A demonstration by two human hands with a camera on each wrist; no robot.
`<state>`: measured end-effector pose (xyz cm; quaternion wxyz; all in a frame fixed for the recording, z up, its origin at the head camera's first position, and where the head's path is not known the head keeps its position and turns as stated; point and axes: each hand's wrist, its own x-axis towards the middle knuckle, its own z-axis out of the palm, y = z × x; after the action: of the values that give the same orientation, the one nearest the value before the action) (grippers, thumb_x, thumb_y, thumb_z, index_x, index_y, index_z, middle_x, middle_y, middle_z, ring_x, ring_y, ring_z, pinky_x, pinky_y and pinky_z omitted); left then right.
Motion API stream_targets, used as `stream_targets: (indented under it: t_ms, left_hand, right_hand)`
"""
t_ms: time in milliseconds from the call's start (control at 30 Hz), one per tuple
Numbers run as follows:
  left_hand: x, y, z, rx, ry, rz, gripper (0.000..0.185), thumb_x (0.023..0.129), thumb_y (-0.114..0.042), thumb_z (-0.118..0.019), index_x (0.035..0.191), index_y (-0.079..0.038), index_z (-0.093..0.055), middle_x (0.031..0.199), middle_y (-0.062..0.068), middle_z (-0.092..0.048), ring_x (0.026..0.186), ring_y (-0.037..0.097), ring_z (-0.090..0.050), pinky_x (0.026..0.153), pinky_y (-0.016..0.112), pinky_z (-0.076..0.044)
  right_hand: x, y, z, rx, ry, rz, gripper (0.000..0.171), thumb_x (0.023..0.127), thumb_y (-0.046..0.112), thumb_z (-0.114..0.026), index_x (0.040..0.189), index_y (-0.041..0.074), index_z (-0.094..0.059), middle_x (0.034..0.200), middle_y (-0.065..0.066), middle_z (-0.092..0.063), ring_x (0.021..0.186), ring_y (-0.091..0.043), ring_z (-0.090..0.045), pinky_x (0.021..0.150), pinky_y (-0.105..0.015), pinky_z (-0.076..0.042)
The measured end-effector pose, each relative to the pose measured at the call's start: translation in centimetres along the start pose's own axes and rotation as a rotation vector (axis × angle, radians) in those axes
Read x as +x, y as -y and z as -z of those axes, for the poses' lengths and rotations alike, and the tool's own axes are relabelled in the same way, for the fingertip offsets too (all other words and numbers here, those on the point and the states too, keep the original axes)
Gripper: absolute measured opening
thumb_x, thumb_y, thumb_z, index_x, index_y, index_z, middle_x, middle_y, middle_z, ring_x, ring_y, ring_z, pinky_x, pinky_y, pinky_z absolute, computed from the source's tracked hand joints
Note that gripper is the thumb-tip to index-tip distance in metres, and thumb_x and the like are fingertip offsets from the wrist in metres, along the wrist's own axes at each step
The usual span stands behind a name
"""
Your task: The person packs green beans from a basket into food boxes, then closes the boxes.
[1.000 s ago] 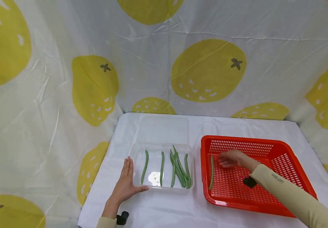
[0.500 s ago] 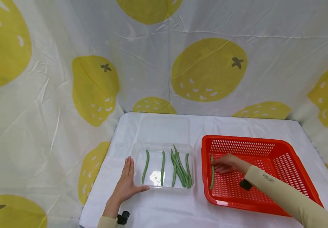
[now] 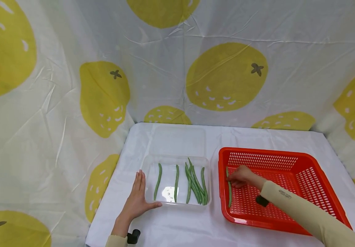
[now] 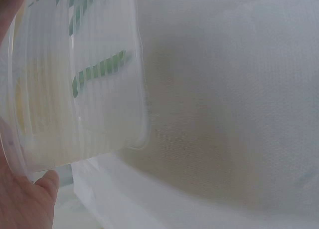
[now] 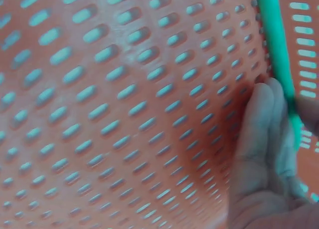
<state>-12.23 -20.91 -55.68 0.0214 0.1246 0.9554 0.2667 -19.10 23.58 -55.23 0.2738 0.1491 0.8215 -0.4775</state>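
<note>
My left hand (image 3: 136, 200) lies against the left side and near-left corner of a clear plastic container (image 3: 167, 175), fingers straight and thumb spread along the front rim. In the left wrist view, the container's ribbed wall (image 4: 50, 109) stands beside the thumb. Several green beans (image 3: 196, 185) lie inside it, most bunched at the right. My right hand (image 3: 243, 176) reaches into a red basket (image 3: 267, 209) and pinches a single green bean (image 3: 230, 197) by the left wall. The right wrist view shows that bean (image 5: 275, 37) between thumb and fingers.
Behind the container, a clear flat lid (image 3: 178, 140) lies on the white cloth-covered table (image 3: 189, 226). The basket has raised perforated walls (image 3: 314, 185). A lemon-print curtain (image 3: 158, 82) closes off the back and sides.
My right hand has moved left across the basket to the green bean and now pinches it; the bean's upper end has shifted slightly left. My left hand has stayed in place.
</note>
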Motion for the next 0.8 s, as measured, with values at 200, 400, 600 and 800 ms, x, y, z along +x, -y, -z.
stream_targets:
  t_ms: [200,400,600,800]
  left_hand:
    - [0.0,0.1,-0.2,0.003,-0.013,-0.003,0.139,0.056,-0.078,-0.069,0.152,-0.005,0.001,0.158,0.011,0.006,0.143,0.025,0.006,0.107,0.051,-0.024]
    - [0.0,-0.1,0.0,-0.014,0.009,0.001,0.139,0.057,-0.076,-0.07,0.152,-0.007,0.005,0.158,0.009,0.009,0.143,0.025,0.008,0.109,0.049,-0.02]
    - [-0.1,-0.2,0.1,-0.009,0.024,0.008,0.139,0.058,-0.076,-0.07,0.151,-0.005,0.005,0.158,0.01,0.01,0.142,0.026,0.009,0.109,0.048,-0.019]
    - [0.0,-0.1,0.2,0.001,0.029,0.006,0.139,0.058,-0.078,-0.068,0.151,-0.005,0.005,0.157,0.01,0.01,0.142,0.025,0.01,0.11,0.048,-0.018]
  right_hand:
    - [-0.6,-0.8,1.4,0.114,0.08,0.071,0.023,0.092,0.011,-0.062,0.102,-0.01,-0.066,0.082,-0.017,-0.069,0.072,-0.028,-0.068,0.068,-0.04,-0.056]
    - [-1.9,-0.1,4.3,0.293,0.169,0.154,0.03,0.097,0.011,-0.054,0.112,-0.015,-0.061,0.092,-0.017,-0.069,0.083,-0.028,-0.068,0.08,-0.047,-0.051]
    - [-3.0,1.2,6.2,0.396,0.251,0.192,0.025,0.098,0.013,-0.053,0.107,-0.006,-0.067,0.092,-0.012,-0.07,0.084,-0.025,-0.068,0.086,-0.048,-0.047]
    - [-4.2,4.0,5.7,0.478,0.297,0.199,0.02,0.098,0.011,-0.054,0.103,0.0,-0.07,0.094,-0.011,-0.07,0.086,-0.024,-0.068,0.084,-0.042,-0.05]
